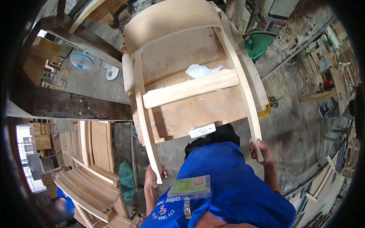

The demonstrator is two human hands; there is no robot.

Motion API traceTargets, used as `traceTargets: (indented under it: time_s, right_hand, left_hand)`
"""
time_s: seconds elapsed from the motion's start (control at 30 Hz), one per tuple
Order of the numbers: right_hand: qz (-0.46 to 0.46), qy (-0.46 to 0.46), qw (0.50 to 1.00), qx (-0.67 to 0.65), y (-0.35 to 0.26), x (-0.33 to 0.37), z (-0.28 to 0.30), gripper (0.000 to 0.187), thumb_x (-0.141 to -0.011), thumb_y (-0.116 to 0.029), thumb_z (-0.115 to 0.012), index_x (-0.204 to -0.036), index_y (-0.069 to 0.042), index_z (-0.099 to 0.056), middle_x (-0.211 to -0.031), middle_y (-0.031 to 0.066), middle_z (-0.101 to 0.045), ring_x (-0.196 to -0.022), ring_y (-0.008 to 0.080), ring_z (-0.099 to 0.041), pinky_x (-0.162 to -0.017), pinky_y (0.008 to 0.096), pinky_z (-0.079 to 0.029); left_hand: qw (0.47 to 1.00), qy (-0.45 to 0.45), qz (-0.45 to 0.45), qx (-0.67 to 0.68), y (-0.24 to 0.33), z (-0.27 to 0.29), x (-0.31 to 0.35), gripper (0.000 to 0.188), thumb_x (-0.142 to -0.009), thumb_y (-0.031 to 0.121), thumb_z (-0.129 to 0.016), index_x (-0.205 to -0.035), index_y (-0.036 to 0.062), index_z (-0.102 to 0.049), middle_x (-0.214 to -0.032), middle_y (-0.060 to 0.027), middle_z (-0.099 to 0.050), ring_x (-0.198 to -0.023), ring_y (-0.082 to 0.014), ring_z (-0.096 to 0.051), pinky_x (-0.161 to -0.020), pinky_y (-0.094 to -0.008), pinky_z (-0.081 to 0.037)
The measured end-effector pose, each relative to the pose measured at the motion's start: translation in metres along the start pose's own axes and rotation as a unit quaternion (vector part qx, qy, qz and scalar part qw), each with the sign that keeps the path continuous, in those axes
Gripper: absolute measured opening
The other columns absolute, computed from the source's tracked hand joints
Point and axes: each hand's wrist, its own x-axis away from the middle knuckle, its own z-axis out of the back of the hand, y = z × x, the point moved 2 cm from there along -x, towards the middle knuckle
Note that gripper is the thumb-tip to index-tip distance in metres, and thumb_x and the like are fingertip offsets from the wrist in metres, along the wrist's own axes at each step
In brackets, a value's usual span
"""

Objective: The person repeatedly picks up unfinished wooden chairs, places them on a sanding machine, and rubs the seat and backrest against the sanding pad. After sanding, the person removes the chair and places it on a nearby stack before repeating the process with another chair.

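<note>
A pale wooden chair back frame (pixel 190 89) lies over a plywood-topped bench (pixel 190 117). It has a broad curved backrest at the far end, a crossbar partway down and two long legs reaching toward me. My left hand (pixel 153 175) is closed round the end of the left leg. Around the end of the right leg, the fingers of my right hand (pixel 263 151) are wrapped with the thumb on top. A crumpled white sheet (pixel 201 71) rests on the bench beyond the crossbar. At the bench's near edge is a small white block (pixel 202 130).
Dark timber beams (pixel 72 104) stand to the left, with a blue-and-white fan (pixel 82 60) behind them. Curved wooden parts (pixel 89 190) are stacked at lower left beside a green bag (pixel 126 180). A yellow bucket (pixel 265 108) and hoses (pixel 283 83) are on the right.
</note>
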Motion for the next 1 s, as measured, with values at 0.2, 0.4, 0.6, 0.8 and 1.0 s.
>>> traceTargets:
  time_s: [0.2, 0.4, 0.6, 0.8, 1.0]
  right_hand:
    - [-0.02, 0.005, 0.999, 0.025, 0.034, 0.003, 0.028, 0.062, -0.088, -0.051, -0.069, -0.118, 0.003, -0.061, -0.081, 0.0095, -0.066, -0.065, 0.0207, -0.065, -0.06, 0.0337, -0.054]
    - [-0.043, 0.01, 0.999, 0.032, 0.059, -0.002, 0.048, 0.062, -0.091, -0.049, -0.072, -0.126, 0.001, -0.059, -0.091, 0.0108, -0.068, -0.082, 0.0218, -0.067, -0.072, 0.0369, -0.054]
    - [-0.013, 0.119, 0.91, 0.398, 0.053, -0.022, 0.046, 0.069, -0.09, -0.046, -0.077, -0.135, 0.002, -0.056, -0.108, 0.0185, -0.069, -0.098, 0.0332, -0.068, -0.088, 0.0453, -0.053]
    - [0.364, 0.259, 0.742, 0.5, -0.065, -0.052, -0.025, 0.053, -0.09, -0.021, -0.076, -0.135, 0.001, -0.057, -0.12, 0.0242, -0.064, -0.114, 0.0401, -0.063, -0.096, 0.046, -0.051]
    - [0.425, 0.161, 0.793, 0.406, -0.11, -0.08, -0.109, 0.041, -0.09, -0.014, -0.076, -0.127, -0.004, -0.063, -0.116, 0.017, -0.065, -0.095, 0.0301, -0.069, -0.08, 0.0382, -0.055]
  left_hand:
    - [0.995, -0.064, 0.004, -0.074, -0.03, 0.02, -0.013, 0.04, -0.108, 0.031, -0.039, -0.13, 0.0011, -0.054, -0.102, -0.0172, -0.07, -0.08, -0.03, -0.072, -0.072, -0.0452, -0.061]
    - [0.81, -0.055, 0.001, -0.584, 0.0, 0.029, -0.016, 0.041, -0.105, 0.035, -0.044, -0.109, 0.0022, -0.069, -0.096, -0.0187, -0.075, -0.085, -0.0357, -0.074, -0.076, -0.0457, -0.06]
    - [0.668, 0.188, -0.35, -0.629, 0.136, -0.075, -0.053, 0.038, -0.101, 0.036, -0.061, -0.093, -0.0005, -0.07, -0.091, -0.0284, -0.069, -0.087, -0.047, -0.069, -0.071, -0.0508, -0.053]
    - [0.67, 0.084, -0.514, -0.53, 0.223, -0.248, -0.166, 0.039, -0.096, 0.041, -0.065, -0.109, 0.0052, -0.074, -0.095, -0.0188, -0.076, -0.091, -0.0367, -0.073, -0.083, -0.0445, -0.056]
    - [0.729, 0.101, -0.459, -0.497, 0.238, -0.327, -0.223, 0.038, -0.095, 0.039, -0.067, -0.11, 0.0041, -0.075, -0.098, -0.0186, -0.076, -0.095, -0.0343, -0.073, -0.085, -0.0434, -0.055]
